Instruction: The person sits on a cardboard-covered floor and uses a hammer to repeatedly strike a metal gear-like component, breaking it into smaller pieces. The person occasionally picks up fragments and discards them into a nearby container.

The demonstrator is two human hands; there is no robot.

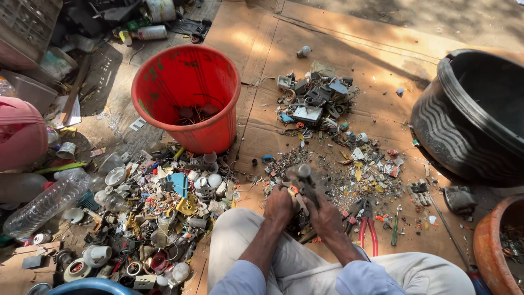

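Note:
I sit on cardboard with both hands low between my knees. My left hand (pixel 279 206) presses down on a small piece of scrap with orange bits (pixel 293 190) on the ground. My right hand (pixel 326 216) grips the handle of a hammer (pixel 304 180), its metal head blurred and raised just above the scrap. Small broken fragments (pixel 349 183) lie scattered right around the hands.
A red bucket (pixel 188 95) with wires inside stands ahead left. A black tub (pixel 475 114) and an orange pot (pixel 499 246) sit at the right. Red-handled pliers (pixel 367 226) and a screwdriver (pixel 396 225) lie right of my hands. A heap of bulb parts (pixel 158 213) and a plastic bottle (pixel 46 203) lie left.

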